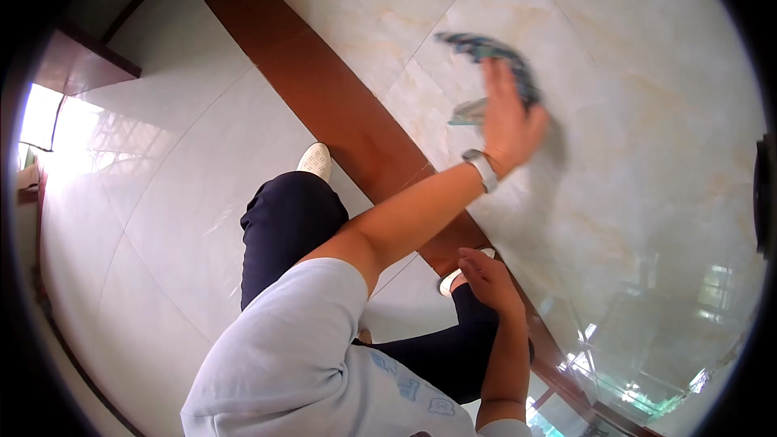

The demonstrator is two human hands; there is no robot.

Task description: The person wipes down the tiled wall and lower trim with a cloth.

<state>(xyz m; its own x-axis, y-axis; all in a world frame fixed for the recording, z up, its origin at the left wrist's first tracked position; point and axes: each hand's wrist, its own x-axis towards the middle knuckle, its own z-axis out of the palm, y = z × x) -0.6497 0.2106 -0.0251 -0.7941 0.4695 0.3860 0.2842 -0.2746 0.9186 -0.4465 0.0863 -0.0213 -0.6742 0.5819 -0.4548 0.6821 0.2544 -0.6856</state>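
My left hand (pixel 511 123), with a pale-banded watch (pixel 482 170) at its wrist, reaches out over a glossy marble-patterned tile surface (pixel 631 137). Under its fingers is a dark blue-and-white patterned cloth (pixel 522 73), bunched and pressed against the tile; motion blurs both. A paler greyish fold with a teal edge (pixel 467 114) shows beside the palm, and I cannot tell if it belongs to the same cloth. My right hand (pixel 488 279) hovers or rests near my right knee, fingers loosely extended, with nothing visible in it.
A reddish-brown strip (pixel 324 73) runs diagonally between the marble-patterned tiles and the paler tiles (pixel 178 170). My white shoes (pixel 316 160) are close to it. A brown furniture edge (pixel 97 57) juts in at upper left. A dark object (pixel 762 194) shows at the right edge.
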